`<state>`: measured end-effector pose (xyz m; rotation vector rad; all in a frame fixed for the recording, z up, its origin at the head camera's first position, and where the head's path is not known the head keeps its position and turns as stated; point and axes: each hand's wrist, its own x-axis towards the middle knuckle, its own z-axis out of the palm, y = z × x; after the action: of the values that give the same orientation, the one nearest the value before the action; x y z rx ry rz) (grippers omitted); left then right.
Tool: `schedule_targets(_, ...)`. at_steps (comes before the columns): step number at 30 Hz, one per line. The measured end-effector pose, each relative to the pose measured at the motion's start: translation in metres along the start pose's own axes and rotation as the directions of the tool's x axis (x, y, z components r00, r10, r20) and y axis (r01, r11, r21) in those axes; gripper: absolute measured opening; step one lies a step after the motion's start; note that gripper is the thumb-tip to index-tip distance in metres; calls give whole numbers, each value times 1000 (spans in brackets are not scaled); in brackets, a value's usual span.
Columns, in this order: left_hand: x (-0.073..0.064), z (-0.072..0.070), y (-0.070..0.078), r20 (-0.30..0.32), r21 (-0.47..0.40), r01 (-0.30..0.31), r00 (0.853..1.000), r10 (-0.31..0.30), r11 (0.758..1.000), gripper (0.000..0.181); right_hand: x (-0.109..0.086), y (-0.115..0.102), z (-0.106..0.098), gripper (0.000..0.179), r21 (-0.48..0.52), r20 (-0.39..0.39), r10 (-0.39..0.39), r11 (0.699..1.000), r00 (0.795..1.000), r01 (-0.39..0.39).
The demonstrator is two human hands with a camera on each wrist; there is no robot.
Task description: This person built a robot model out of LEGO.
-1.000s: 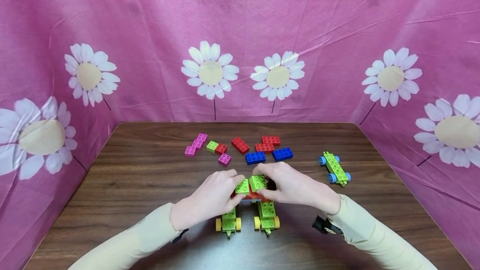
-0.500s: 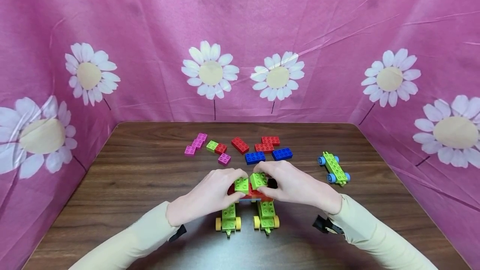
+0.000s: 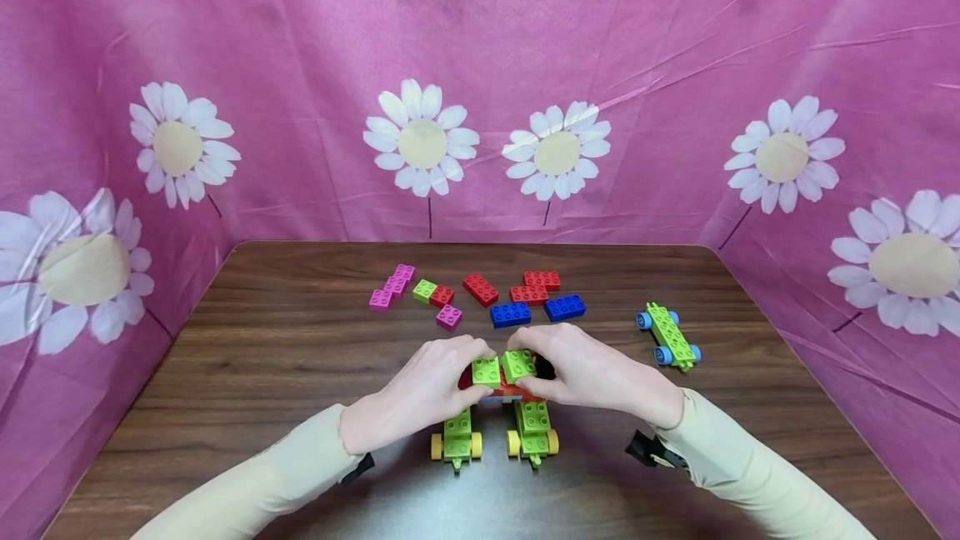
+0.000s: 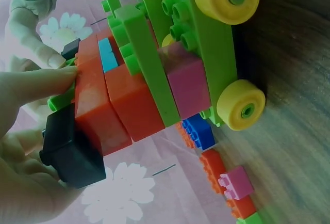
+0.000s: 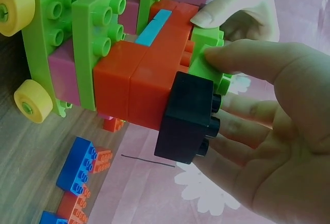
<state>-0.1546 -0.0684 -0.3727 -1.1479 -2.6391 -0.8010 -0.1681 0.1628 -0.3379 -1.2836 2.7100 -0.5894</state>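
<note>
Head view, left green brick (image 3: 486,371), now straighter

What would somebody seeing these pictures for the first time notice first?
Probably the bright pink cloth with big white daisies, behind the table. The eye might then drop to the lower centre of the head view, where the left hand and right hand each pinch a light-green block above the red bricks of a build with yellow wheels.

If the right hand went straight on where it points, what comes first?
Probably the green block in the left hand, beside the similar block the right hand holds, though depth is hard to judge.
</note>
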Motion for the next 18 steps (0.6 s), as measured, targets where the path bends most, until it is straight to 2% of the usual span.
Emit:
schedule_targets(11,-2,1,-2,-16,-95,42,999,-44,995,28,4,-2,4,27,-24,10,-43,999,999,43)
schedule_targets(18,-2,0,-7,7,-58,46,999,-46,997,34,5,-4,4,29,-46,12,-29,998,999,30)
